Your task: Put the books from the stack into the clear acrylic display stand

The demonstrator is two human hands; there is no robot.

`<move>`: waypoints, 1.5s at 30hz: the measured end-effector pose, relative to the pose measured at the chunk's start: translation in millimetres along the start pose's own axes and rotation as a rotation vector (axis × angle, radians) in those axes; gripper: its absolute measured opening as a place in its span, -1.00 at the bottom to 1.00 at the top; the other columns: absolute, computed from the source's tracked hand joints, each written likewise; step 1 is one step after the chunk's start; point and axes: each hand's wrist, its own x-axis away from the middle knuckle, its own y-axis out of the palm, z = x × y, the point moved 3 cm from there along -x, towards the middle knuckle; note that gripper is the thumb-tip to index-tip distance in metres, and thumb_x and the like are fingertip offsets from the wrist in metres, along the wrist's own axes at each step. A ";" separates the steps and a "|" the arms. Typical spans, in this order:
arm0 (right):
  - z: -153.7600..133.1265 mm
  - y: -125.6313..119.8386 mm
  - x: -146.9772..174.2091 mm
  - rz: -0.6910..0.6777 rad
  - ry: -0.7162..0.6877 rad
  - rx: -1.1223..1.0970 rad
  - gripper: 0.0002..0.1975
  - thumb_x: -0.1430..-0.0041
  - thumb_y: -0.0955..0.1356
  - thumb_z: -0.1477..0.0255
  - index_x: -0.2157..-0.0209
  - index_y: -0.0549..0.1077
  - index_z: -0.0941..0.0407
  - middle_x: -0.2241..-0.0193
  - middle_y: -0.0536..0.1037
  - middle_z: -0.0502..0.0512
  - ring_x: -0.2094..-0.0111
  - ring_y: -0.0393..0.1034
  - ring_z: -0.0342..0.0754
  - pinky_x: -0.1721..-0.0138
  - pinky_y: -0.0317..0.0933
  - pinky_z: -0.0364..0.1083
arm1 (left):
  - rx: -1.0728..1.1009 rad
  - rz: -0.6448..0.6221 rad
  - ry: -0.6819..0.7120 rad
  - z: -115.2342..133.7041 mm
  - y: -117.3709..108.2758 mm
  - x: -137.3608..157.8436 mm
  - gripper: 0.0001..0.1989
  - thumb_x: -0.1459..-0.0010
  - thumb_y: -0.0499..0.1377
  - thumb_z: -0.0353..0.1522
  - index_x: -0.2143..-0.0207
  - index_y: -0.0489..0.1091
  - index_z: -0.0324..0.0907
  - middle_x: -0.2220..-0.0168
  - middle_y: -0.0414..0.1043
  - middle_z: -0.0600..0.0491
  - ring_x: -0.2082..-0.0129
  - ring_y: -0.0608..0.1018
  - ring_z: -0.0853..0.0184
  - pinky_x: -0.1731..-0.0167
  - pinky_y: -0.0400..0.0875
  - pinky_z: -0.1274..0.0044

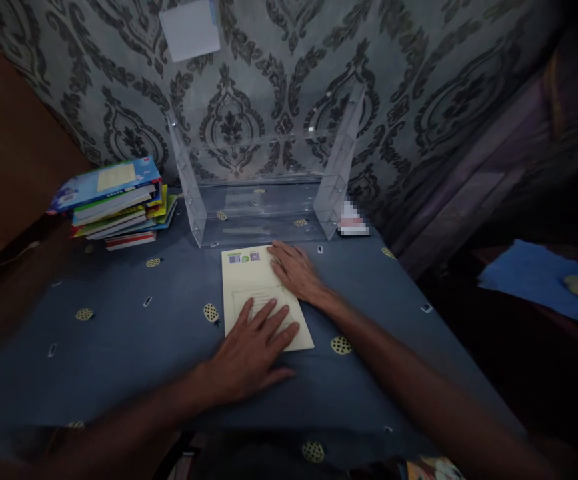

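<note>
Nearest the camera, the left forearm and the right forearm are extended over a dark blue patterned tablecloth. The left hand is laid palm down across the near part of a cream booklet, its fingers spread and its thumb held out over the cloth, clear of the cover. The right hand is placed along the booklet's far right side, fingers extended and only slightly bent. Nothing is seen to be clasped by either hand; both are loosely opened, with contact made from above. By this placement the booklet is judged to be steadied at two ends and pressed flat.

The booklet is positioned on the table directly in front of the person, a barcode and a QR code being displayed at its far end. Just beyond it a clear plastic rack is stood near the wall, presumably so that the working area is left accessible. To the left, books are stacked in a pile, somewhat unevenly, well apart from the hands.
</note>
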 end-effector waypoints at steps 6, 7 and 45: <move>5.7 -8.2 3.7 0.069 -0.019 0.016 -0.64 -0.31 0.24 0.39 -0.06 0.46 0.19 -0.04 0.54 0.30 -0.07 0.38 0.20 -0.12 0.22 0.13 | -0.075 0.019 0.080 -13.1 1.5 2.7 -0.53 -0.47 -0.10 -0.16 -0.31 0.20 -0.08 -0.36 0.23 -0.07 -0.41 0.19 0.08 -0.34 0.09 0.02; 7.4 -11.2 7.7 0.077 -0.009 0.036 -0.65 -0.30 0.25 0.37 -0.04 0.48 0.19 0.01 0.55 0.29 -0.01 0.39 0.21 -0.07 0.24 0.13 | -0.074 0.020 0.112 -17.0 1.2 4.5 -0.52 -0.46 -0.10 -0.14 -0.31 0.20 -0.08 -0.36 0.25 -0.06 -0.41 0.20 0.09 -0.35 0.08 0.03; 49.7 -57.6 49.5 0.251 0.301 -0.124 -0.62 -0.27 0.19 0.26 0.60 0.34 0.07 0.59 0.48 0.07 0.51 0.33 -0.04 0.41 0.08 -0.07 | 0.069 -0.221 0.228 -55.5 -8.1 -92.8 -0.30 -0.42 -0.18 0.02 -0.43 -0.02 -0.18 -0.49 -0.19 -0.15 -0.49 -0.09 0.16 -0.41 -0.29 0.07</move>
